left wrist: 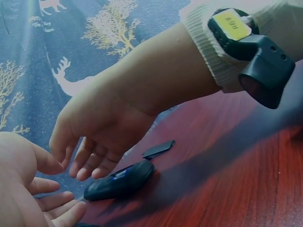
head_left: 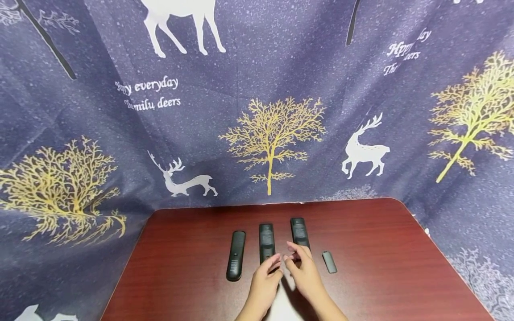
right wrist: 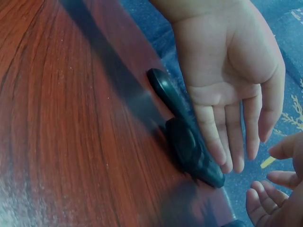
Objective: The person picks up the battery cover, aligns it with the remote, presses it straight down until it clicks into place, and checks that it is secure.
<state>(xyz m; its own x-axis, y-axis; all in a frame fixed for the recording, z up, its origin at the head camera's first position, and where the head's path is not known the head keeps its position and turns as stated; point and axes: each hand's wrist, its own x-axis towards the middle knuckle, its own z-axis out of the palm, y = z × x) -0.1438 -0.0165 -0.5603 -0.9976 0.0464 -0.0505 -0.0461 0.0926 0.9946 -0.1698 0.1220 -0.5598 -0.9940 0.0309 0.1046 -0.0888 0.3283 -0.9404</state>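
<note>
Both hands hover over the near ends of two dark remote controls, fingers loosely bent and holding nothing. My left hand (head_left: 265,283) is closest to the middle remote control (head_left: 266,236). My right hand (head_left: 304,269) partly covers the right remote control (head_left: 299,229). In the left wrist view that right remote control (left wrist: 125,182) has an uncovered recess with something blue inside. A small dark cover (head_left: 329,262) lies to its right. Farther left is another remote control (head_left: 235,256), touched by neither hand. The fingertips of the two hands face each other, slightly apart.
All these things lie on a reddish-brown wooden table (head_left: 180,267) with rounded far corners. Behind it hangs a blue-grey cloth (head_left: 249,80) printed with deer and yellow trees. A dark wrist device (left wrist: 270,71) with a yellow label sits on the right sleeve.
</note>
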